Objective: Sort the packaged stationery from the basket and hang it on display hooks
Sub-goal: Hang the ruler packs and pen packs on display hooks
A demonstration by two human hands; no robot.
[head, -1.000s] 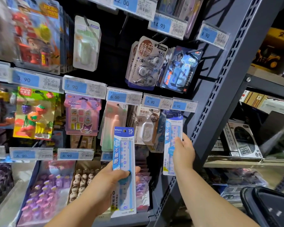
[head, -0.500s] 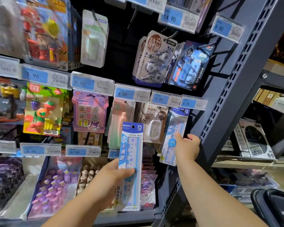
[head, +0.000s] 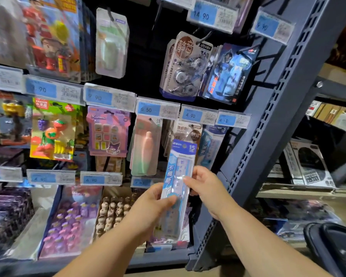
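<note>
A blue-and-white packaged 15 cm ruler (head: 179, 172) stands upright in front of the display, between both hands. My left hand (head: 151, 206) grips its lower left edge with thumb across the front. My right hand (head: 205, 188) pinches its right edge at mid-height. Another ruler pack of the same kind (head: 210, 146) hangs on the hook under the rightmost 4.90 price tag (head: 233, 119), just behind and to the right of the held one. The dark basket (head: 336, 248) shows at the bottom right corner.
Hooks carry correction tapes (head: 185, 64), a pink item pack (head: 146, 144), a purple eraser pack (head: 108, 130) and fruit erasers (head: 52, 128). A grey perforated shelf upright (head: 268, 120) runs diagonally on the right. Trays of small erasers (head: 72, 220) sit below.
My right hand let go of the hanging ruler pack and came over to the pack in my left hand. That pack moved right and up, toward the rightmost hook.
</note>
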